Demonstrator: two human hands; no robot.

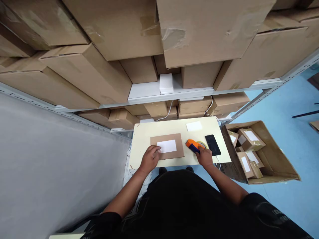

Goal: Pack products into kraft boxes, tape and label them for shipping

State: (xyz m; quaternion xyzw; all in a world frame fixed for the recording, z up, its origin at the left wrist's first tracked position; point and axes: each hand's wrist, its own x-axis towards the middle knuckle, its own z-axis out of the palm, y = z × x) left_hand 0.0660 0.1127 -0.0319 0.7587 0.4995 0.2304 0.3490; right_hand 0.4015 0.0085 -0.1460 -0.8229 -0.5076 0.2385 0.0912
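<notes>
A flat cardboard box (178,153) with a white label (166,146) on its top lies on the small cream table. My left hand (151,157) rests on the box's left side, fingertips at the label's left edge and fingers slightly apart, gripping nothing. To the right of the box, my right hand (205,156) is closed around the handle of an orange and blue tape dispenser (191,144). A roll of yellowish tape (202,144) shows beside it. Just right of that hand lies a black phone (213,145).
A white card (194,126) lies near the far edge of the table (142,132). Behind stands a shelf (144,93) packed with cardboard boxes and a white stack (166,83). On the floor at right, a large open carton (279,166) holds several labelled boxes. A grey wall is at left.
</notes>
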